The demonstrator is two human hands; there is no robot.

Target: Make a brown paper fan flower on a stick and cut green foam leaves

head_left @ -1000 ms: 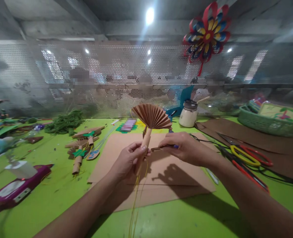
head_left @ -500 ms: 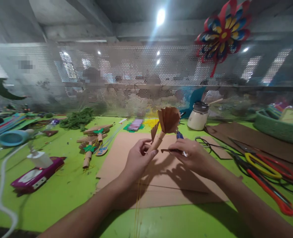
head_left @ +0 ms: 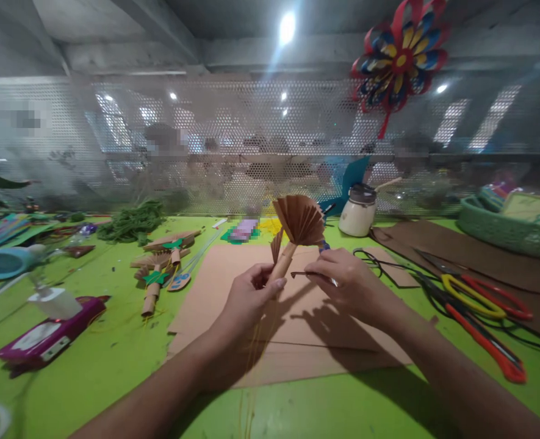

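Note:
My left hand (head_left: 246, 299) is closed around the lower part of a rolled brown paper tube (head_left: 284, 259). A pleated brown paper fan (head_left: 299, 218) spreads from the tube's top, and a smaller folded piece (head_left: 276, 245) sticks out at its left. Yellow threads (head_left: 248, 399) hang below this hand. My right hand (head_left: 345, 277) pinches a thin dark brown strip (head_left: 299, 274) whose bent end points toward the tube, a short gap away. A blue-ended object (head_left: 324, 246) also shows above the right fingers; its kind is mostly hidden. Both hands are above brown cardboard sheets (head_left: 219, 271).
Paper figures with green stars (head_left: 154, 278) lie on the left, near a purple power strip (head_left: 52, 335). On the right are yellow-and-red scissors (head_left: 473, 296), a red cutter (head_left: 484, 344), a white jar (head_left: 357, 213) and a green basket (head_left: 503, 231). A pinwheel flower (head_left: 401, 60) hangs above.
The fan has turned, so its pleated face shows more openly toward me. The right hand has moved slightly left with the strip. The whole view has shifted a little.

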